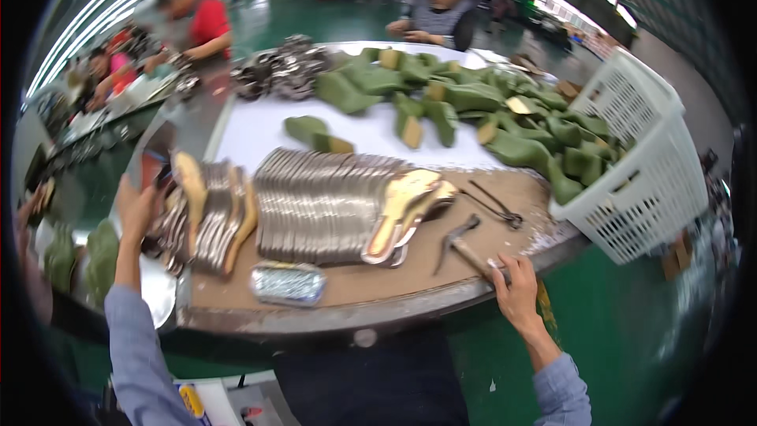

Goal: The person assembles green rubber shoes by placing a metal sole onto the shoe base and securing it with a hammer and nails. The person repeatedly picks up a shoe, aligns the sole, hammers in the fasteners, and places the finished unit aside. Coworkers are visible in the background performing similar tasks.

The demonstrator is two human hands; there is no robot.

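A white basket (pixel 646 166) at the table's (pixel 331 312) right end is seen tipped, with green shoe forms (pixel 473 99) spilled beside it. Shiny insoles (pixel 323 205) are stacked in rows. The hammer (pixel 465 248) is gripped by the right hand (pixel 516 288); the left hand (pixel 136 209) is closed on an insole (pixel 189 181). A green factory floor (pixel 631 323) is seen around.

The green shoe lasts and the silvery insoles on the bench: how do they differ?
The green shoe lasts are bulky, foot-shaped blocks; the silvery insoles are thin, flat pieces. The lasts lie jumbled in a loose heap; the insoles stand in a neat overlapping row. The lasts are matte green, the insoles shiny metallic. Both rest on the same workbench.
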